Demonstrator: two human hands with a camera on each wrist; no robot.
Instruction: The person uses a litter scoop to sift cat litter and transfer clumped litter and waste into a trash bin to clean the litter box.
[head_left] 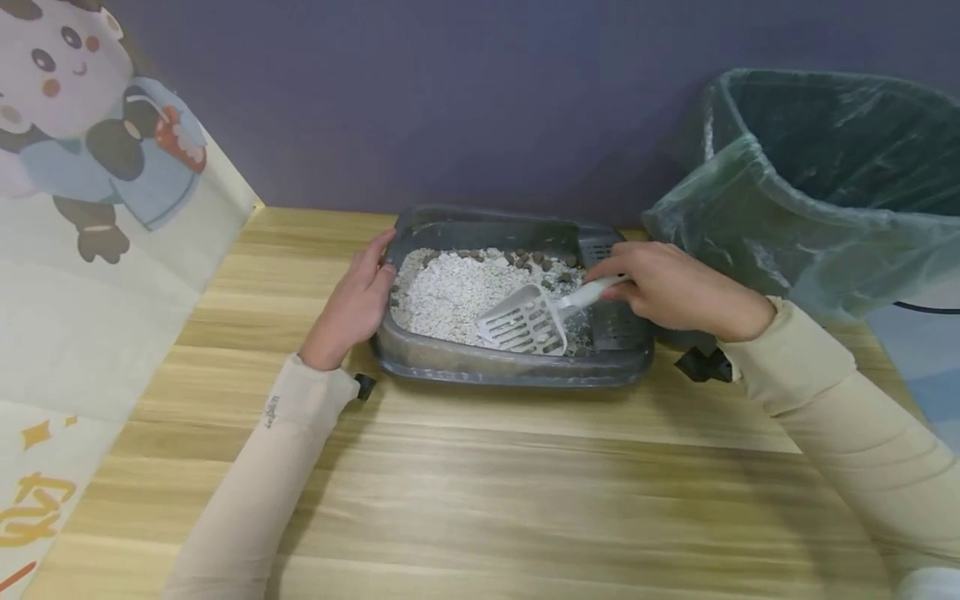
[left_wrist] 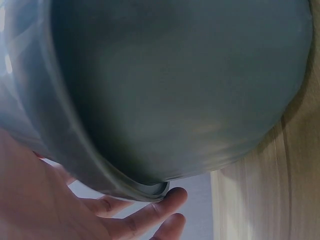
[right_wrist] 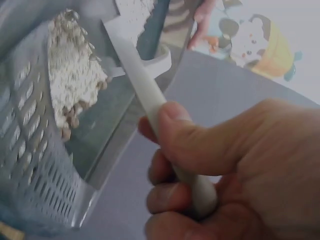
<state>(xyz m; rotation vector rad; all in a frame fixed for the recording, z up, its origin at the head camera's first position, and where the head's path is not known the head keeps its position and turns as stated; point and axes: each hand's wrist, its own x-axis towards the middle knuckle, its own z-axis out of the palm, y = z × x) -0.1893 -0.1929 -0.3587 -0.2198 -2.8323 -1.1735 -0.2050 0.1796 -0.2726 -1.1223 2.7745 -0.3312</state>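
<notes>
A grey plastic litter box holds white granular litter, with brown lumps along its far side. My left hand holds the box's left rim; in the left wrist view its fingers reach under the turned-out edge. The right hand grips the handle of a pale slotted litter scoop over the box's right part. The scoop's head is tilted low at the litter, a few white bits showing on its slots. In the right wrist view, thumb and fingers wrap round the handle.
A bin lined with a green translucent bag stands to the right, close to the box. The wooden table extends in front. Behind rises a purple-grey wall, and a cartoon-printed panel borders the left side.
</notes>
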